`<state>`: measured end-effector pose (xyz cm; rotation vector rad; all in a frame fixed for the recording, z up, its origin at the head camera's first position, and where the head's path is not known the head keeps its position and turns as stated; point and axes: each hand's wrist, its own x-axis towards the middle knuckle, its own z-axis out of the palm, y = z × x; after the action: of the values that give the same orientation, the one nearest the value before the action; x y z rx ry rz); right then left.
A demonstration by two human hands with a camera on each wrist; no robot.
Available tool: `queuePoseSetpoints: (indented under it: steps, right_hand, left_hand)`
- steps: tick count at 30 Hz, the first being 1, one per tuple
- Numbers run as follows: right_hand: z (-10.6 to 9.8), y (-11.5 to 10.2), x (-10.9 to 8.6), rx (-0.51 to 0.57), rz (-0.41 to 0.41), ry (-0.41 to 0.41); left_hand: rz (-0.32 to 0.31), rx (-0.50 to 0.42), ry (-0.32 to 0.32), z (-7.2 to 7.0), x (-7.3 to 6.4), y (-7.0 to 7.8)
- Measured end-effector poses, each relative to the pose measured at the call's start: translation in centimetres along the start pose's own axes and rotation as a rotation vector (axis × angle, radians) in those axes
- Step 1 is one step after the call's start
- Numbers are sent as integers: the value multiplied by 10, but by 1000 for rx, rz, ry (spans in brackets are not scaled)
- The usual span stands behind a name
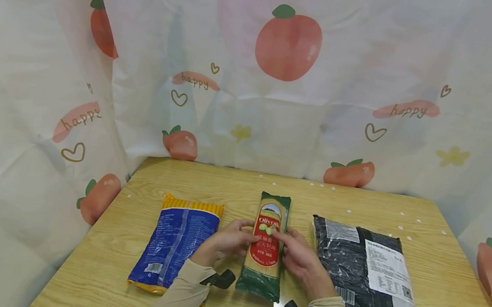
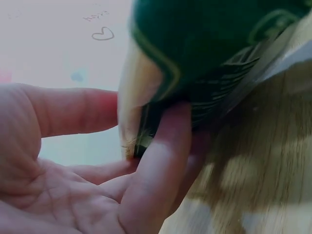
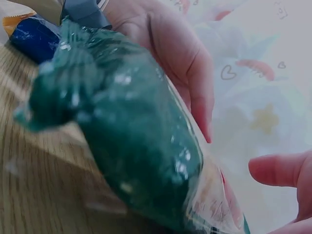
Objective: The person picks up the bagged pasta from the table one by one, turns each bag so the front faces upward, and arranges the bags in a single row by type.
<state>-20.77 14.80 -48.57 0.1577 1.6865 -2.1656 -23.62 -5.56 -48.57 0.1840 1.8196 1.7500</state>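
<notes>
A long packet of spaghetti (image 1: 264, 259) with green ends and a red label lies between both hands, upright in the head view. My left hand (image 1: 227, 239) grips its left edge; in the left wrist view the thumb is at the side and the fingers curl under the green wrapper (image 2: 209, 44). From the other side my right hand (image 1: 302, 259) holds the packet, its thumb over the label and its fingers along the right edge. The right wrist view has the packet's crimped green end (image 3: 131, 112) close to the camera, over the wood.
Left of the packet lies a blue and yellow bag (image 1: 180, 243), near the left forearm. A large black bag (image 1: 352, 271) with white labels lies to the right, beside the right forearm. Behind the wooden table (image 1: 223, 181) hangs a fruit-patterned cloth (image 1: 278, 121).
</notes>
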Motion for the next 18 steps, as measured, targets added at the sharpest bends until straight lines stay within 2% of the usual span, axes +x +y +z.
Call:
queuePoseSetpoints:
  steps: [10,18]
  right_hand:
    - [-3,-4,-2,-29,-17,-17]
    - [-3,-9,0,-42,-8,-15]
  left_hand:
    - [9,-8,46,4,2,-3]
    - [19,-58,63,5,4,-2]
